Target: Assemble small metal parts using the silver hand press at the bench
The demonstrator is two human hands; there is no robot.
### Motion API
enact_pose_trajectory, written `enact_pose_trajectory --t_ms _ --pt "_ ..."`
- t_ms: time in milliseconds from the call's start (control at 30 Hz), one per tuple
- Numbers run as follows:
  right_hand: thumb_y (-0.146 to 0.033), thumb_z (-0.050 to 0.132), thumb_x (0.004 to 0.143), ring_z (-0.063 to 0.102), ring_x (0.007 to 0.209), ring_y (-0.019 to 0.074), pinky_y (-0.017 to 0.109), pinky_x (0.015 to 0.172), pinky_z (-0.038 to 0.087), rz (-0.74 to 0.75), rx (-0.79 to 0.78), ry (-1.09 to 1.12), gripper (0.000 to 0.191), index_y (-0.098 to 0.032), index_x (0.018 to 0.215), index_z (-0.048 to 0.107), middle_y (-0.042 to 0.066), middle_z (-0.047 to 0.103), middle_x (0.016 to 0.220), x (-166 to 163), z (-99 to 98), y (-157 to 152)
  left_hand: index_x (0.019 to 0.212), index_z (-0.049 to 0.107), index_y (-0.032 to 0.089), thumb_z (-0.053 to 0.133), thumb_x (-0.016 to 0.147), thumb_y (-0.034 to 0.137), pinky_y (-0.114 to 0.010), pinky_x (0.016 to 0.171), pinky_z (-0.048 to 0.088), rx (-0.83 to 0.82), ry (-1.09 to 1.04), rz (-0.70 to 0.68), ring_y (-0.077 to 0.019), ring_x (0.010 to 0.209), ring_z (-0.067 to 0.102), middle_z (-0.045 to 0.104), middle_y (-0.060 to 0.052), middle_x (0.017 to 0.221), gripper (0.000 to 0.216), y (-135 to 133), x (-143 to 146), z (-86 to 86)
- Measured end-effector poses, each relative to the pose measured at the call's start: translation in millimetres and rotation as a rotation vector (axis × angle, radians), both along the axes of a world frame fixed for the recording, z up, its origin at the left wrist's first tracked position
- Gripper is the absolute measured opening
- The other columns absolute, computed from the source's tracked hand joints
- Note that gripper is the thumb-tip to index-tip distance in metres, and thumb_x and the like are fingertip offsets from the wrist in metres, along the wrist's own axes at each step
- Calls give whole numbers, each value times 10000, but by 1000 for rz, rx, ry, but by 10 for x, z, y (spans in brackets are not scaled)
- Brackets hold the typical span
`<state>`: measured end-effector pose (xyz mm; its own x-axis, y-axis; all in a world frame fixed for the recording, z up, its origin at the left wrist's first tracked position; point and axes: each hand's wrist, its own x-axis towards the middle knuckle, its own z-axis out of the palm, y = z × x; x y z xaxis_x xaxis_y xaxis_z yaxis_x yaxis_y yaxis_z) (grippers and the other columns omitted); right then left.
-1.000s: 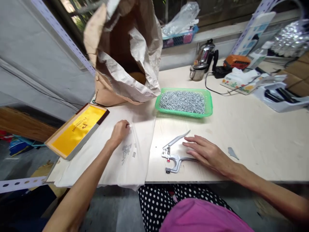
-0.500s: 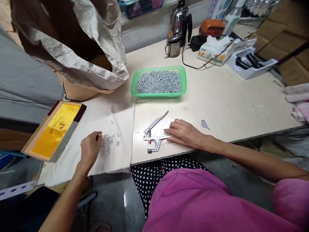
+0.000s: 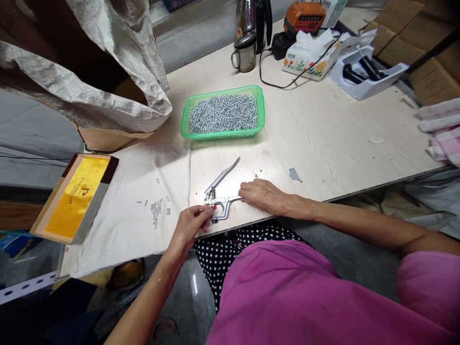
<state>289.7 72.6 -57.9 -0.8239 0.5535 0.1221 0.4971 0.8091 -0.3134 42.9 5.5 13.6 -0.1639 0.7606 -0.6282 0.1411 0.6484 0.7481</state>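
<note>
A pair of grey snap-fastener pliers [image 3: 223, 203] lies near the table's front edge, its upper handle raised, with a spring and a red tip at the jaw. My right hand [image 3: 261, 197] is closed around the end of the lower handle. At the jaw, my left hand [image 3: 196, 219] has thumb and forefinger pinched together beside the red tip; whatever they hold is too small to make out. A small pile of silvery metal pieces [image 3: 156, 211] lies on the white cloth [image 3: 125, 191] left of my left hand, with a few more scattered around it.
Beyond the pliers stands a green basket [image 3: 223, 135] full of small silvery metal pieces. A large open sack [image 3: 158, 96] and a yellow-faced box [image 3: 77, 196] are on the left. A metal mug [image 3: 246, 57], tissue pack [image 3: 305, 62] and white tray [image 3: 359, 88] stand at the back.
My left hand has moved right from beside the pile to the jaw of the pliers. My right hand has closed further on the handle. The view has shifted slightly.
</note>
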Motion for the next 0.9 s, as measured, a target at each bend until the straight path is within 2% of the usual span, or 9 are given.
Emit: enact_pose_trajectory --t_ms 200,433,633,733,900 --pt "-114 467 1048 480 719 161 331 651 274 -25 -8 -14 181 -181 966 614 44 650 920 14 70 -33 652 677 133 924 422 589 -207 417 323 -99 4 49 -62 466 446 583 19 585 567 39 20 16" --pt "-75 414 1047 458 707 161 332 647 266 6 -8 -6 232 -176 934 590 39 628 857 24 102 -48 666 686 140 945 404 632 -193 401 261 -41 30 104 -56 430 407 536 44 499 615 -53 50 -67" --pt "-42 400 1036 454 723 163 333 661 273 11 -17 3 250 -174 939 590 43 630 872 29 133 -60 687 707 135 927 422 646 -205 409 318 -15 85 91 -72 438 429 542 42 490 617 -105 58 -123" --pt "-55 418 1036 467 737 164 331 664 274 22 -39 4 230 -172 950 597 48 640 894 30 134 -44 704 714 135 911 452 634 -214 408 347 -38 113 41 -83 442 450 557 35 509 593 -83 41 -121" --pt "-49 438 1022 480 737 158 328 665 273 16 -42 2 218 -173 978 612 54 657 943 16 96 -15 671 697 147 882 544 604 -212 410 360 -127 117 -148 -88 426 451 549 24 487 509 -33 -40 -90"
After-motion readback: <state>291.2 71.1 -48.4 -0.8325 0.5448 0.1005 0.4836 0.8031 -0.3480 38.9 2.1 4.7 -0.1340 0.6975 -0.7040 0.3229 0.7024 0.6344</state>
